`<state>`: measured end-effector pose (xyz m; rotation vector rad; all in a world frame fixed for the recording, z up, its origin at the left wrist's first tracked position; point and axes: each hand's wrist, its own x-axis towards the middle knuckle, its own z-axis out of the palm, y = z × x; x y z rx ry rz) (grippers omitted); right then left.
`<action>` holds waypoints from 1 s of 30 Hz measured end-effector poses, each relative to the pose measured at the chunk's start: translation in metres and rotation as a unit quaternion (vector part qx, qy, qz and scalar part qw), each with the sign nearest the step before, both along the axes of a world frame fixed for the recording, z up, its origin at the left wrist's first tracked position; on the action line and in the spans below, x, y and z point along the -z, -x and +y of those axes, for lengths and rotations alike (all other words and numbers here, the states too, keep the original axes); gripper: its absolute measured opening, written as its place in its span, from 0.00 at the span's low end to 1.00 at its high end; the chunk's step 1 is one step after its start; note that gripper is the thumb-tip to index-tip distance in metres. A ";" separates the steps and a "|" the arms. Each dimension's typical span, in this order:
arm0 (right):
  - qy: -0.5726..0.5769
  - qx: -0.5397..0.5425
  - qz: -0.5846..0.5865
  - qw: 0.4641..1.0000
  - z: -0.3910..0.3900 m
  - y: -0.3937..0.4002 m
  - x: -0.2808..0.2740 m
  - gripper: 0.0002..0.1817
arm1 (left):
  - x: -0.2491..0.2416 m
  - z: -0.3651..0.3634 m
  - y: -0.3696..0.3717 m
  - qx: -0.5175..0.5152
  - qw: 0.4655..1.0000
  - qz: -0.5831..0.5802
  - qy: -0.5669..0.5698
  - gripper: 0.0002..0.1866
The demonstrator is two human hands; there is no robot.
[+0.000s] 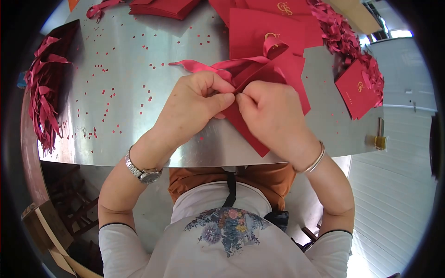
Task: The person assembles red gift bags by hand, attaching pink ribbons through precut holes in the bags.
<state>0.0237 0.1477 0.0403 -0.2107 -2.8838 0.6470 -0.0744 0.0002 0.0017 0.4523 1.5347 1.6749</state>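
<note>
A red paper gift bag (pixel 250 132) lies tilted at the table's near edge, beneath both hands. My left hand (pixel 192 99) is closed in a pinch at the bag's upper edge, thumb against fingers. Close against it, my right hand (pixel 273 109) is curled with thumb and forefinger gripping the same edge. A pink-red satin ribbon (pixel 199 66) runs out to the left beyond my left hand, and a loop of it (pixel 276 44) stands up above my right hand. My fingers hide exactly where ribbon and bag meet.
More flat red bags (pixel 264 30) with gold print lie just beyond. A red stack (pixel 162 8) sits at the far edge. Ribboned bags stand at left (pixel 44 97) and right (pixel 357 88). Small red paper dots (pixel 106 109) are scattered over the metal table (pixel 139 125).
</note>
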 end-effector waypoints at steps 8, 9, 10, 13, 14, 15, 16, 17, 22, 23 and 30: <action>-0.012 -0.023 0.057 0.998 0.003 -0.005 -0.001 0.11 | -0.003 0.001 0.000 0.001 0.999 0.037 -0.039 0.09; -0.011 -0.024 0.059 0.998 0.002 -0.008 0.000 0.11 | -0.005 0.001 0.001 -0.008 0.998 -0.014 -0.053 0.10; 0.017 -0.017 0.061 0.998 0.002 -0.011 0.001 0.11 | -0.009 0.001 0.002 -0.011 0.998 -0.012 -0.053 0.10; 0.053 -0.013 0.064 0.996 0.001 -0.016 0.002 0.12 | -0.017 0.003 0.007 0.055 0.997 0.040 -0.026 0.10; 0.061 -0.017 0.065 0.996 0.001 -0.017 0.002 0.12 | -0.018 0.003 0.011 0.056 0.997 0.039 -0.025 0.10; 0.064 -0.015 0.064 0.996 0.000 -0.019 0.002 0.12 | -0.024 0.001 0.016 0.107 0.988 0.105 0.032 0.08; 0.039 -0.016 0.059 0.997 -0.001 -0.020 0.002 0.12 | -0.028 0.000 0.018 0.158 0.969 0.169 0.089 0.07; 0.013 -0.017 0.055 0.998 -0.002 -0.020 0.001 0.13 | -0.030 0.001 0.019 0.159 0.968 0.170 0.091 0.07; -0.075 -0.025 0.090 0.993 -0.001 -0.017 0.012 0.14 | -0.011 0.006 0.013 0.113 0.889 0.441 0.048 0.05; -0.080 -0.034 0.073 0.994 0.003 -0.016 0.015 0.13 | -0.007 0.007 0.012 0.096 0.881 0.462 0.042 0.05; -0.151 -0.043 0.045 0.987 0.008 -0.013 0.000 0.11 | -0.033 0.020 -0.007 0.066 0.874 0.459 0.142 0.03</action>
